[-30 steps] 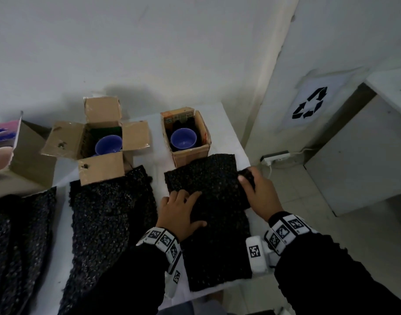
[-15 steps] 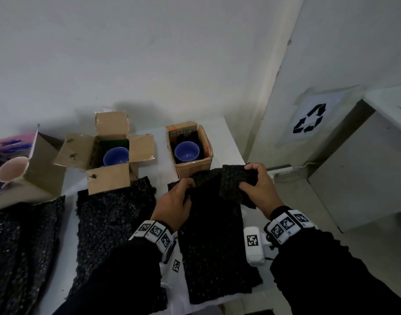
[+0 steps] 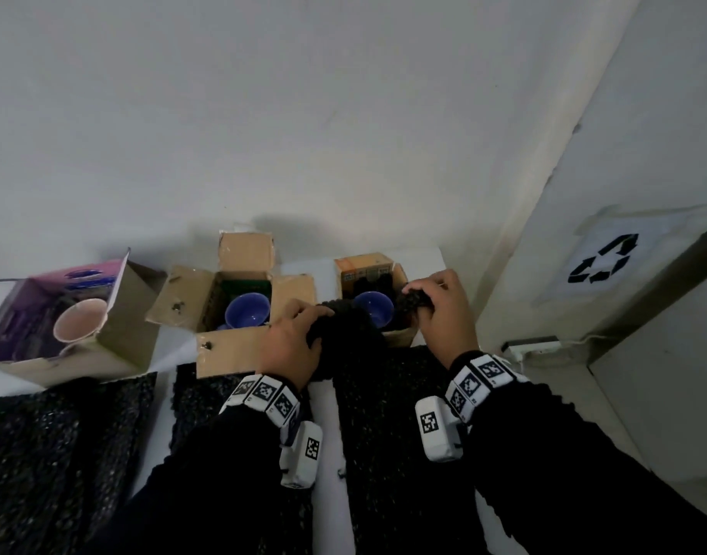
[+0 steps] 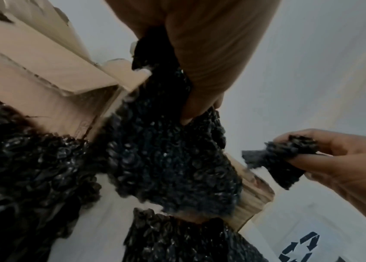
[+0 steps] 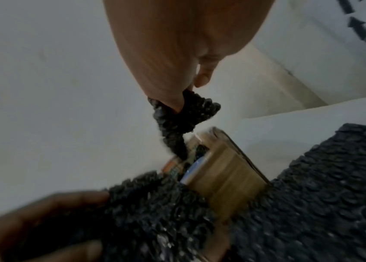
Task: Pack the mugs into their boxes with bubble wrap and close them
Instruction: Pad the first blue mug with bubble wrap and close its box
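Three open boxes (image 3: 239, 310), each with one mug (image 3: 247, 316), are counted; one bubble wrap sheet (image 3: 344, 334) is gripped by the left hand (image 3: 292, 342) and right hand (image 3: 444, 310), half hiding the right-edge mug.

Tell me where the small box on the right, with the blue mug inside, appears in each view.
Head: small box at centre right, between the hands, partly behind the wrap.
Left wrist: lower right, a cardboard corner behind the wrap.
Right wrist: centre, under the pinched wrap.
Shared landmark: recycling sign.
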`<state>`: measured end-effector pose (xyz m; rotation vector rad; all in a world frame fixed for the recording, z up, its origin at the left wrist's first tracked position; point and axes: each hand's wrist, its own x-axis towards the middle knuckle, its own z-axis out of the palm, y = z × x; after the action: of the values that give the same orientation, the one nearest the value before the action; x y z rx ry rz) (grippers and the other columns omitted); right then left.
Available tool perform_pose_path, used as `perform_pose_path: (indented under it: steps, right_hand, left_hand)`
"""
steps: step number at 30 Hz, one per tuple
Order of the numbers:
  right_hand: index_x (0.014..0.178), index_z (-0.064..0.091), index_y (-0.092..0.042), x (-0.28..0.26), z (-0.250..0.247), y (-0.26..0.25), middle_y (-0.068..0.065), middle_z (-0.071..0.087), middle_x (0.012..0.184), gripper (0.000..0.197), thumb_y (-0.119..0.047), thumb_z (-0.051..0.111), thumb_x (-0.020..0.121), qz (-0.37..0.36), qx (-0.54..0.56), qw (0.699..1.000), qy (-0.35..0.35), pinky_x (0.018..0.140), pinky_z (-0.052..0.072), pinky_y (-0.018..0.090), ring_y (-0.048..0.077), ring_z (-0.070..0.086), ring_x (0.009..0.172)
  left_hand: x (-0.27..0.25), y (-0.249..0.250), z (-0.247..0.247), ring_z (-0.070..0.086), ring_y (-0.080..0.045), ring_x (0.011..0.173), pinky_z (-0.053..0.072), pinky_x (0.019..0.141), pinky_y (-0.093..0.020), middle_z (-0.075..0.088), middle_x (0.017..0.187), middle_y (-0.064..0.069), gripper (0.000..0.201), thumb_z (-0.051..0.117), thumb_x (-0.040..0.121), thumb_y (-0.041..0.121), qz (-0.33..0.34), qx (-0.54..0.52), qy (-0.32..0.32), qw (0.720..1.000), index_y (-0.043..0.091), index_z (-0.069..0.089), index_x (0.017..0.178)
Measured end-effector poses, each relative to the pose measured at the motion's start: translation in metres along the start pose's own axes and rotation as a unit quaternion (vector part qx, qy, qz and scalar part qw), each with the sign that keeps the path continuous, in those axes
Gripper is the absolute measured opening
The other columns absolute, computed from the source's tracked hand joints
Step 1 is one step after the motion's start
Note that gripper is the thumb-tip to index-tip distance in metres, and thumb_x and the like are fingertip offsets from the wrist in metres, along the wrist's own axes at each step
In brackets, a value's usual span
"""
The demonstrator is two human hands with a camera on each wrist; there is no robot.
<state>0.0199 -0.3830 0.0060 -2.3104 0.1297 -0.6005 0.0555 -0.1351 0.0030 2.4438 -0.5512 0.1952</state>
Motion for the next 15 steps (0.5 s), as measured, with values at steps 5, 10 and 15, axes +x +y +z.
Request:
perform_pose_path:
  steps: [5,10,15]
  right_hand:
    - [0.091,0.060,-0.012,-0.004,0.022,-0.001,0.007,0.059,0.090,0.024,-0.002,0.054,0.070,-0.091,-0.138,0.979,-0.122,0.060,0.039,0.033,0.029,0.054,0.073]
    - [0.082,0.067,-0.023,-0.016,0.023,0.013,-0.007,0.066,0.084,0.026,-0.040,0.049,0.074,-0.131,-0.284,0.934,-0.175,0.088,0.028,0.043,0.025,0.054,0.101]
    - [0.083,0.072,-0.023,-0.007,0.033,0.011,-0.006,0.063,0.099,0.036,-0.042,0.043,0.091,-0.054,-0.346,0.923,-0.159,0.089,0.022,0.045,0.027,0.046,0.106]
  left_hand:
    - [0.002,-0.013,0.004,0.061,-0.019,0.077,0.053,0.065,-0.031,0.057,0.101,0.005,0.042,0.068,0.073,0.005,0.021,0.012,0.003,1.000,0.026,0.069,0.109]
    - [0.010,-0.030,0.005,0.058,-0.014,0.083,0.055,0.064,-0.038,0.051,0.106,0.011,0.040,0.060,0.077,0.015,0.006,0.011,-0.022,1.000,0.031,0.063,0.114]
    - [0.012,-0.029,0.009,0.058,-0.015,0.080,0.055,0.061,-0.036,0.052,0.106,0.009,0.040,0.063,0.078,0.011,0.004,0.007,-0.022,1.000,0.029,0.065,0.113]
